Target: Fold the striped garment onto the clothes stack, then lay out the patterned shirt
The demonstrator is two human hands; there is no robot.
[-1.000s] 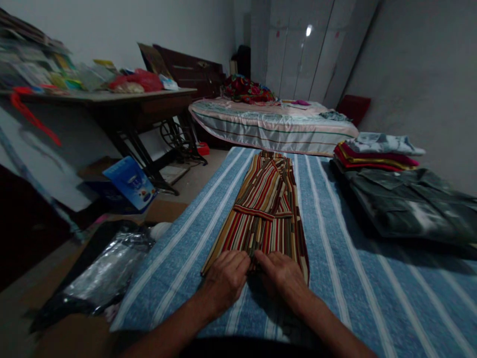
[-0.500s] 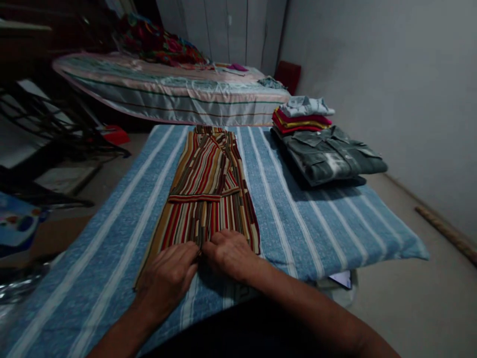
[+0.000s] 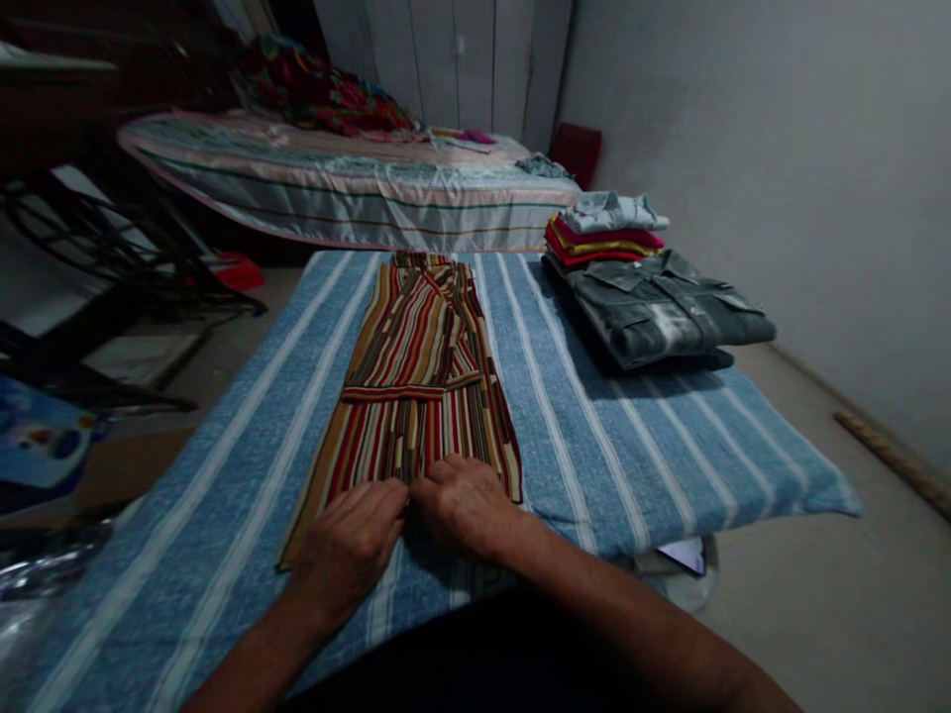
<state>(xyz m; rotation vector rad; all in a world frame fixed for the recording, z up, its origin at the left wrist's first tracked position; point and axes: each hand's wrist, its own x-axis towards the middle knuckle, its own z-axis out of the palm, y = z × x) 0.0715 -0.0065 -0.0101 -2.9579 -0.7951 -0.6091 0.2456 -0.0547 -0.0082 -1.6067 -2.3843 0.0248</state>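
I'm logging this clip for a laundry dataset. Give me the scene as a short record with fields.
left hand: knuckles up on the near edge of the striped garment
right hand: on the same edge, close beside the left; grip hidden
striped garment: flat, folded into a long narrow shape
surface: blue striped cover
far right: folded grey-green shirt, stack of folded clothes behind it
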